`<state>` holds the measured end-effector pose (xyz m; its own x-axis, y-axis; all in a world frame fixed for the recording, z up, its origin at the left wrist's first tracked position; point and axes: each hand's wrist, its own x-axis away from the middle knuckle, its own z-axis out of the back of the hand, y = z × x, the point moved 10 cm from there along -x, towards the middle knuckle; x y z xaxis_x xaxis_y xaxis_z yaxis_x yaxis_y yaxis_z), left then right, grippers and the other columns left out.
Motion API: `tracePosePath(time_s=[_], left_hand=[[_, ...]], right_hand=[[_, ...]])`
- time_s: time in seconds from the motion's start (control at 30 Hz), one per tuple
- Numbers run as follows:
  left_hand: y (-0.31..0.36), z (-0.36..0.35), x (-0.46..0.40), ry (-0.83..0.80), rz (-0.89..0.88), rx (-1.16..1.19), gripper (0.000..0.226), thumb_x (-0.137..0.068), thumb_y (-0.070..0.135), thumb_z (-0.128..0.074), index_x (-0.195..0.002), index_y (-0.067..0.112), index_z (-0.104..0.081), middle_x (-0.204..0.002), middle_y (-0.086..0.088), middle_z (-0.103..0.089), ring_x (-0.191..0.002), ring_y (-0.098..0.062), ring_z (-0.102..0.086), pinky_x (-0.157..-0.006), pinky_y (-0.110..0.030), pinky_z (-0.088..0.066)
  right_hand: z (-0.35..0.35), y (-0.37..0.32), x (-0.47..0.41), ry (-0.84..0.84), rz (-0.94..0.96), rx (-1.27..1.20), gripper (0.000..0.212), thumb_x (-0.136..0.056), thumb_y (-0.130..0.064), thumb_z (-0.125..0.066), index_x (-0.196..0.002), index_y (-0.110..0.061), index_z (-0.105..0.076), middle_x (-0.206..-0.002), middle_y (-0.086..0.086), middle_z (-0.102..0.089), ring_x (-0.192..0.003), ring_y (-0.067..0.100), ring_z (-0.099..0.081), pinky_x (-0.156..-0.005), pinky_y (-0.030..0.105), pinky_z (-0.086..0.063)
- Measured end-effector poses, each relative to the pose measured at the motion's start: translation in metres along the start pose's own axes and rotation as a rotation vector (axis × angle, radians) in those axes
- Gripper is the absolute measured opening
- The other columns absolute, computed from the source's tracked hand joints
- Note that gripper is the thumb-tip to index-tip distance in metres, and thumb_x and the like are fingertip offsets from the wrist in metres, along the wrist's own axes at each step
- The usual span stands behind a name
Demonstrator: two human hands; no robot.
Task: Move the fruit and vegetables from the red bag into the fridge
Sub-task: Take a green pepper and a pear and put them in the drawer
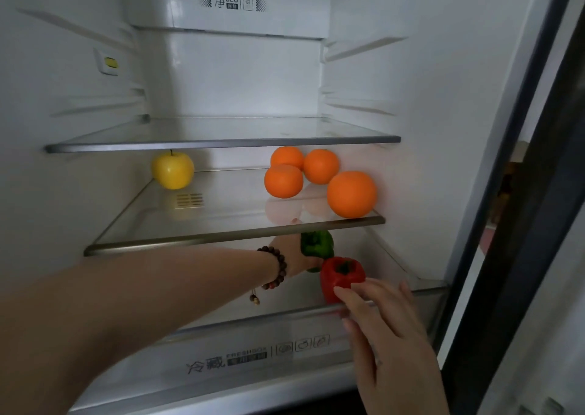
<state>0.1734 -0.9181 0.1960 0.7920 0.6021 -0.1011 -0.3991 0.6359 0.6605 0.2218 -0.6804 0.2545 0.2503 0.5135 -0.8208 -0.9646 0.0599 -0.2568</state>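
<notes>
The fridge stands open in front of me. On its lower glass shelf (221,316) my left hand (289,253), with a bead bracelet on the wrist, reaches in and grips a green pepper (317,244). Just in front of it a red pepper (340,276) stands on the same shelf, and the fingertips of my right hand (389,329) touch its front with the fingers spread. The middle shelf (221,235) carries a yellow apple (172,170) at the left and several oranges (350,194) at the right. The red bag is out of view.
The top glass shelf (221,143) holds nothing. A crisper drawer (240,356) with printed labels sits under the lower shelf. The dark edge of the fridge door (519,224) runs down the right side.
</notes>
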Motion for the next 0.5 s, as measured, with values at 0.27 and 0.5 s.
tracePosePath(time_s=[0.27,0.5], left_hand=[[0.005,-0.013,0.004,-0.117,0.018,-0.059,0.068,-0.081,0.030,-0.072,-0.138,0.016,-0.037,-0.129,0.005,-0.046,-0.112,-0.008,-0.045,-0.088,-0.019,-0.039],[-0.010,0.009,0.032,-0.242,0.150,-0.448,0.109,-0.079,0.064,-0.056,-0.148,0.019,0.016,-0.159,-0.009,-0.002,-0.142,-0.026,-0.023,-0.113,-0.042,-0.031]], right_hand=[[-0.001,0.000,0.001,0.006,0.009,0.023,0.040,-0.099,-0.042,-0.022,-0.117,-0.029,-0.054,-0.117,-0.007,-0.059,-0.118,0.009,-0.047,-0.109,0.037,-0.027],[-0.002,0.002,0.003,-0.024,-0.020,0.028,0.036,-0.085,-0.027,-0.045,-0.119,-0.027,-0.057,-0.121,-0.007,-0.059,-0.123,0.007,-0.041,-0.111,0.035,-0.025]])
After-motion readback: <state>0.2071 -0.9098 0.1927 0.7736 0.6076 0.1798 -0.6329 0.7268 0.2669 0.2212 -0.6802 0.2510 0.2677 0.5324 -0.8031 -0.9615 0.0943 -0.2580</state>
